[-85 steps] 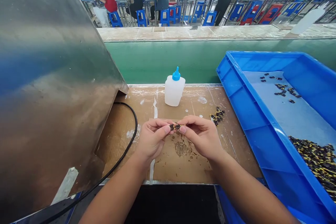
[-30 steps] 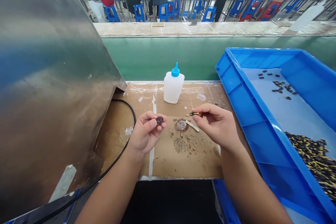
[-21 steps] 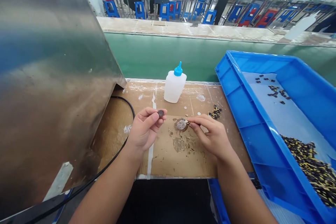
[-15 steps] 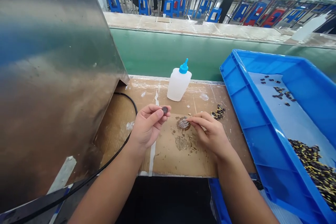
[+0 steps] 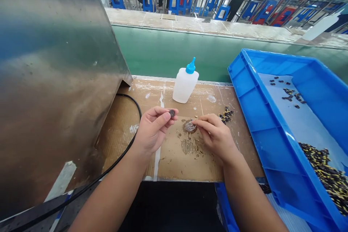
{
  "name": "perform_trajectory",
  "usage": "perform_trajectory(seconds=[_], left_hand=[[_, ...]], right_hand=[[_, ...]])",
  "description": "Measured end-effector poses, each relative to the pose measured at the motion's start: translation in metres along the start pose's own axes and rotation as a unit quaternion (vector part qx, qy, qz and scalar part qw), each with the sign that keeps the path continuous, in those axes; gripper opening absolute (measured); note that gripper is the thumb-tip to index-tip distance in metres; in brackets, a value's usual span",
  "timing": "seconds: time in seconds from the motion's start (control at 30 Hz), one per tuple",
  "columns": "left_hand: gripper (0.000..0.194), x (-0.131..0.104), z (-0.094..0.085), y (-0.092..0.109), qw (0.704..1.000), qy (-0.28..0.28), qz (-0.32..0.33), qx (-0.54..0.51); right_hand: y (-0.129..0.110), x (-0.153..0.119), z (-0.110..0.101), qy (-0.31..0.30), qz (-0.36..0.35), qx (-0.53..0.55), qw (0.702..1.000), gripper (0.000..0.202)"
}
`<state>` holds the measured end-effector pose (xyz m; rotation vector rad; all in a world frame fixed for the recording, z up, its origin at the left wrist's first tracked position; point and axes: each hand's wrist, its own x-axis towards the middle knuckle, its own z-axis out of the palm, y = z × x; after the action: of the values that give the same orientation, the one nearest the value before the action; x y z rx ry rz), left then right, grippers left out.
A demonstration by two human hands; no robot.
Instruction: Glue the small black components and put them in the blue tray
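My left hand [image 5: 152, 130] pinches a small dark round piece [image 5: 172, 113] between thumb and fingertips, held above the cardboard. My right hand [image 5: 214, 134] has its thumb and forefinger pressed together at the upper right edge of a clear, glossy round patch [image 5: 190, 127]. Whatever lies between those fingertips is too small to make out. The patch sits on the cardboard [image 5: 179, 168] inside a brown stain. Just beyond my right hand lies a little pile of black and yellow pieces [image 5: 226, 115]. Behind both hands stands a white squeeze bottle [image 5: 185, 85] with a blue nozzle cap.
On the right, a blue tray [image 5: 261, 116] holds many black and yellow pieces [image 5: 323, 166]. A large metal housing [image 5: 59, 79] walls off the left side, with a black cable [image 5: 133, 137] curving beside it. Other people sit or stand at tables beyond the green belt [image 5: 168, 49].
The right fingertips have shifted slightly up and left over the edge of the glossy patch. My left hand keeps its hold on the dark round piece. The whole view has shifted slightly.
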<state>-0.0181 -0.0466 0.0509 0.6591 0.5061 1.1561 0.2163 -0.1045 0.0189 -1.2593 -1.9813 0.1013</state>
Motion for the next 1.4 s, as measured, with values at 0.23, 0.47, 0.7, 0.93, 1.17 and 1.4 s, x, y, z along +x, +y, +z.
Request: perform_trajectory(seconds=[0.23, 0.47, 0.7, 0.93, 1.17, 1.4], left_hand=[[0.019, -0.0005, -0.0015, -0.0011, 1.000, 0.004, -0.003, 0.005], [0.024, -0.0003, 0.0002, -0.0011, 1.000, 0.018, -0.007, 0.008], [0.024, -0.0004, -0.0010, -0.0022, 1.000, 0.020, -0.006, 0.014], [0.022, 0.0002, -0.0004, -0.0012, 1.000, 0.012, -0.003, 0.012], [0.019, -0.0008, 0.0000, -0.0015, 1.000, 0.004, 0.000, 0.006], [0.027, -0.0006, 0.0001, -0.0011, 0.999, 0.026, 0.000, 0.023]], right_hand=[[-0.0008, -0.0005, 0.0007, -0.013, -0.017, -0.013, 1.000, 0.030], [-0.0024, -0.0005, 0.0011, -0.023, -0.006, -0.015, 1.000, 0.032], [-0.0031, 0.0006, 0.0005, -0.020, -0.007, -0.018, 1.000, 0.033], [-0.0016, -0.0001, -0.0015, -0.016, -0.026, -0.027, 0.999, 0.033], [-0.0016, -0.0019, -0.0011, -0.029, -0.028, -0.052, 0.998, 0.032], [-0.0040, -0.0013, -0.0014, -0.026, -0.022, -0.061, 0.998, 0.032]])
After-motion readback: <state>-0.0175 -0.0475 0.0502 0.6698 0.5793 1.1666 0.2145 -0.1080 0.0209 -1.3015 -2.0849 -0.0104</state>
